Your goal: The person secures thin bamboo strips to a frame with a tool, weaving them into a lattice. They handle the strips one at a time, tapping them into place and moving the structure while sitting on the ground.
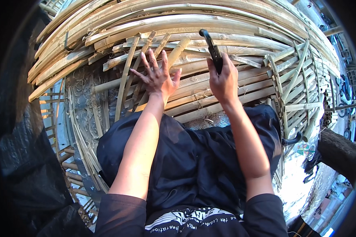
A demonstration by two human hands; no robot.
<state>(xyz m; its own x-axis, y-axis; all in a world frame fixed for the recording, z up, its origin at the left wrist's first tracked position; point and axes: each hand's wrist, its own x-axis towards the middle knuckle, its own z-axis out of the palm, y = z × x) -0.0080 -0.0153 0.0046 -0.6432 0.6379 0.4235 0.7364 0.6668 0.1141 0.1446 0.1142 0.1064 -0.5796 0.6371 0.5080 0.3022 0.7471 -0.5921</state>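
Your right hand (pixel 224 81) has its grip shut tight around the dark handle of a knife (pixel 212 48). The fingers wrap all the way round it, with no gap. The dark blade sticks up and away from you, past your fist, over the bamboo strips (pixel 209 27). There is one knife.

Your left hand (pixel 157 77) is just to the left of the knife hand, a little apart from it. Its grip is wide open, with all five fingers spread out. The palm faces down over the bamboo strips, and it holds nothing. You cannot tell for sure if the fingertips press on the bamboo or sit just above it.

The bamboo strips lie all around the knife, in front of it and off to both sides. They are long, thin and pale yellow, and there are far too many to count. Most run side to side in a big stack. A few thin ones cross the others, under your left hand. To the right of the knife, more strips are joined into a woven frame (pixel 298 85).

Below the knife, near you, are your two knees in dark cloth (pixel 194 158).
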